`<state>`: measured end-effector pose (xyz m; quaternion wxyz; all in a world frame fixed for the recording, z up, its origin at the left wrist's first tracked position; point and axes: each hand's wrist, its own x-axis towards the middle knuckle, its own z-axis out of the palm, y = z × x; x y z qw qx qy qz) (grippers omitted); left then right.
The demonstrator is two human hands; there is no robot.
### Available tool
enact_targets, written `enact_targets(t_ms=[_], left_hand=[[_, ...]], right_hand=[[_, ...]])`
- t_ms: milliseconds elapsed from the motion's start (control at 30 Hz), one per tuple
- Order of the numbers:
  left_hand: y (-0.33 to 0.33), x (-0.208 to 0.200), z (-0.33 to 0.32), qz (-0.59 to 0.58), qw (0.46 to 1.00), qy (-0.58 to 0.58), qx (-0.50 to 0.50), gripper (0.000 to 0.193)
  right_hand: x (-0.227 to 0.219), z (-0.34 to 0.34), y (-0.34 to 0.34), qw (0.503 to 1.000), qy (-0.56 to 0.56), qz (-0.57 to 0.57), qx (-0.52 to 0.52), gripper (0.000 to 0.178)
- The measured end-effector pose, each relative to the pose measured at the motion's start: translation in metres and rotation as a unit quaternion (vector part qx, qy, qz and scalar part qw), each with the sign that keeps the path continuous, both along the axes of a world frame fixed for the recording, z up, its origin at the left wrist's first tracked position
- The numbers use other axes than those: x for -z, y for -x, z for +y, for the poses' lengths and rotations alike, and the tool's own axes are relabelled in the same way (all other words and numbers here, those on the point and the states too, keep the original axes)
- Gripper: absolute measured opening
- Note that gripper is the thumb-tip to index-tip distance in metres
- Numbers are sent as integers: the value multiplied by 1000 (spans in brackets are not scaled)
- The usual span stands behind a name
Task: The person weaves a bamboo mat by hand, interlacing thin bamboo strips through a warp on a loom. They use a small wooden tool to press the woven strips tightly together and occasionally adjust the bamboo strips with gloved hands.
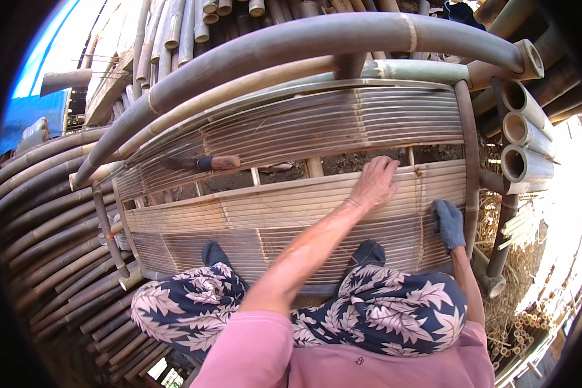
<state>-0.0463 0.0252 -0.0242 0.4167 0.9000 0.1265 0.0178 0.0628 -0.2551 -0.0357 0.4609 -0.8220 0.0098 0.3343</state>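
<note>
My bare left hand (375, 183) reaches forward and lies flat on the far edge of the near bamboo slat panel (239, 223), fingers spread toward the gap beyond it. My right hand (449, 223), in a blue-grey glove, rests on the same panel's right end, next to the dark side pole (467, 139). Neither hand holds a tool. A second slat panel (317, 123) lies beyond the gap. On it, at the left, lies a knife with a brown wooden handle (204, 163). My legs in leaf-patterned trousers (394, 310) are bent in front of the near panel.
A thick curved bamboo pole (291, 45) arches over the frame's far side. Bamboo poles are stacked at the left (45, 220) and behind. Cut pole ends (520, 129) stick out at the right. Dry straw (517, 258) covers the ground at right.
</note>
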Motion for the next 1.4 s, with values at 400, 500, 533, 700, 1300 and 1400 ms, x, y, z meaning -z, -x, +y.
enact_targets(t_ms=[400,500,533,700,1300,1400], left_hand=[[239,-21,161,6,919,-242,310,21],[240,-19,160,64,909,-236,337,24],[240,-23,163,-11,922,-246,300,28],[234,-37,220,-58,919,-369,126,51],[114,-162,135,-130,919,-139,344,63],[49,-183,48,-198,900,-73,382,61]], right_hand=[[-111,14,181,849,422,-287,-140,60],[-104,107,204,841,245,-354,-329,52],[-97,133,212,821,227,-347,-392,47],[-76,180,236,786,219,-267,-513,30],[-129,48,264,944,244,47,-217,40],[-91,27,299,950,221,101,-194,45]])
